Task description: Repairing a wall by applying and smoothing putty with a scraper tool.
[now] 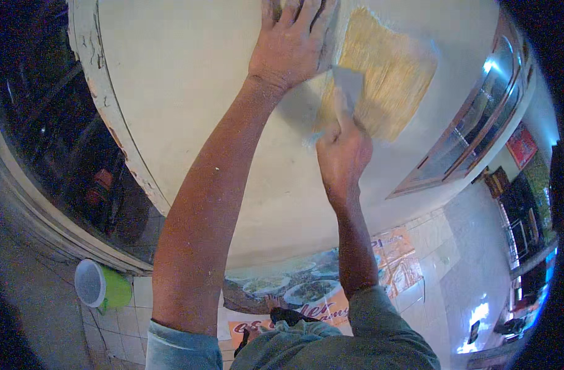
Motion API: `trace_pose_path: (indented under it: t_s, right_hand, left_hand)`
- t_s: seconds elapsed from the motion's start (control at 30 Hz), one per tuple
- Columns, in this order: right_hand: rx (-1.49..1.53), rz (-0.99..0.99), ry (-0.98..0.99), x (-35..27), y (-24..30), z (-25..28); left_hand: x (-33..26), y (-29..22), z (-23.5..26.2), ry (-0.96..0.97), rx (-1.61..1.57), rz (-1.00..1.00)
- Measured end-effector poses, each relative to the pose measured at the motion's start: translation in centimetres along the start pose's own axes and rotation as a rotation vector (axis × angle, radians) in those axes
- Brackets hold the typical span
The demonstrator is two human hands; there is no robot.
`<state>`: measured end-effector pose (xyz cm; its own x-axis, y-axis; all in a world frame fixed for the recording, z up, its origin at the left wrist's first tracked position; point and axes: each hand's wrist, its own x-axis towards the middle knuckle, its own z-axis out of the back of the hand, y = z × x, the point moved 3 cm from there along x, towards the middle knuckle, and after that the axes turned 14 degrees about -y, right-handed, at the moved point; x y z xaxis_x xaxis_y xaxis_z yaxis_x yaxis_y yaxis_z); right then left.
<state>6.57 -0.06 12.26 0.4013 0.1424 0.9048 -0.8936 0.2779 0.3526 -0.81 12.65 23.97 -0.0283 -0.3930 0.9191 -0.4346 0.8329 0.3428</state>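
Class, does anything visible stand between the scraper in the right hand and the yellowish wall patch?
Nothing visible does: the scraper appears over the left part of the yellowish patch; the left hand is farther left.

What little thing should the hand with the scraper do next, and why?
Perhaps the right hand should make one short stroke with the scraper along the left edge of the yellowish patch. The scraper appears over that edge, where the patch meets paler wall, and the left hand seems to rest spread on the wall nearby.
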Motion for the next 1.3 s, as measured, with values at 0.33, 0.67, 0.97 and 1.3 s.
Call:
trace_pose_path:
  t_s: [0.33, 0.67, 0.97, 1.3]
  right_hand:
    - [-0.023, 0.04, -0.107, -2.0, -1.0, -0.6]
    - [-0.018, -0.011, 0.028, -1.7, -0.8, -0.7]
    - [-0.062, 0.073, -0.038, 1.2, 0.6, 0.4]
    - [-0.136, 0.004, -0.035, -0.4, -2.2, -1.4]
  left_hand:
    - [0.0, 0.0, -0.4, -0.013, 0.118, -0.051]
    - [-0.5, 0.4, -0.3, -0.064, 0.086, -0.061]
    - [0.1, 1.2, -1.1, -0.154, -0.009, -0.064]
    - [0.1, 0.1, -0.2, 0.043, 0.005, 0.021]
